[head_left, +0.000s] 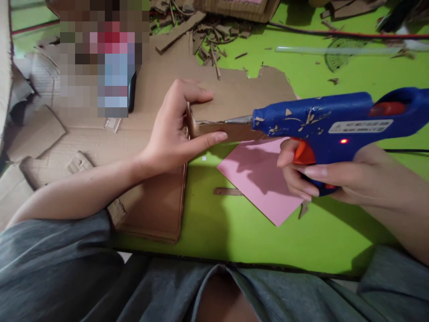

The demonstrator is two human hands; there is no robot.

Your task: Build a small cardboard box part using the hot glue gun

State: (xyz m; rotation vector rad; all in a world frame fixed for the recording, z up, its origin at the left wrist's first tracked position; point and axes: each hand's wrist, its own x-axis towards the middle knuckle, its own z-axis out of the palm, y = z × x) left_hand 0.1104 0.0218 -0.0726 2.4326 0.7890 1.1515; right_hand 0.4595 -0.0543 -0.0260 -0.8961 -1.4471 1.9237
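My left hand [181, 129] grips a small brown cardboard piece [214, 130] by its left end, thumb along the near side and fingers on the far side. In my right hand [321, 174] is a blue hot glue gun [311, 114] with an orange trigger and a lit red light. Its metal nozzle points left and meets the upper edge of the cardboard piece. Dried strands and scraps cling to the gun's front. Below the gun, a pink paper square [268, 179] lies on the green table.
Large cardboard sheets [150, 205] cover the left side. Cardboard scraps [214, 36] are heaped at the back. A clear glue stick [335, 50], a protractor [338, 56] and a red-black cable [335, 33] lie at the back right. Part of the upper left is pixelated.
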